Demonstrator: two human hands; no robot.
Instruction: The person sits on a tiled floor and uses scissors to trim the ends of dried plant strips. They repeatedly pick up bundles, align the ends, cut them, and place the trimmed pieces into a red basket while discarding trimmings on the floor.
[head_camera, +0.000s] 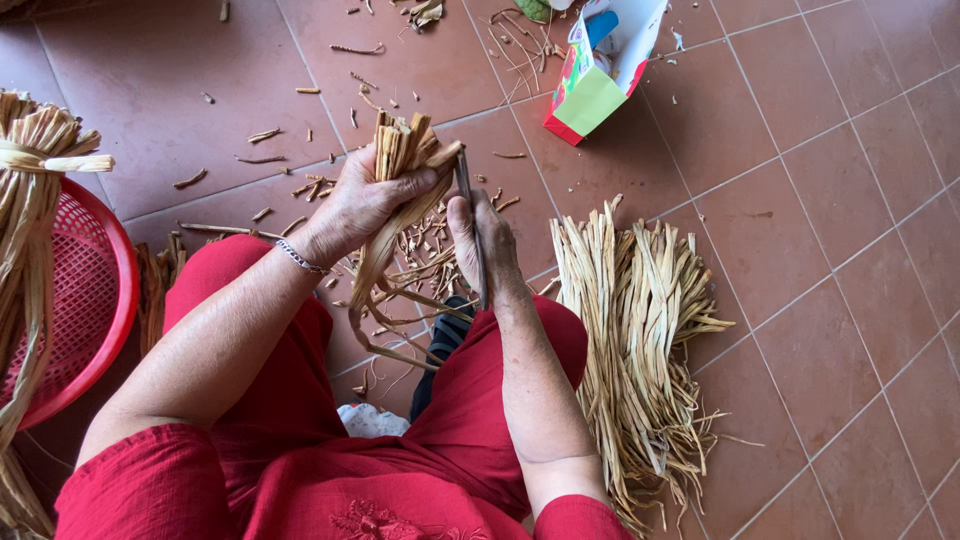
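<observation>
My left hand (365, 200) grips a small bundle of tan dried plant strips (398, 150), their cut ends pointing away from me and the loose ends curling down between my knees. My right hand (482, 250) holds a thin dark knife (470, 215), its blade laid against the right side of the bundle near the top. Both hands are over my lap in red trousers, above the tiled floor.
A pile of tan strips (640, 330) lies on the floor to my right. A red mesh basket (85, 300) with a tied sheaf (35, 170) stands at left. A colourful open carton (600, 70) lies beyond. Cut scraps (420, 245) litter the red tiles.
</observation>
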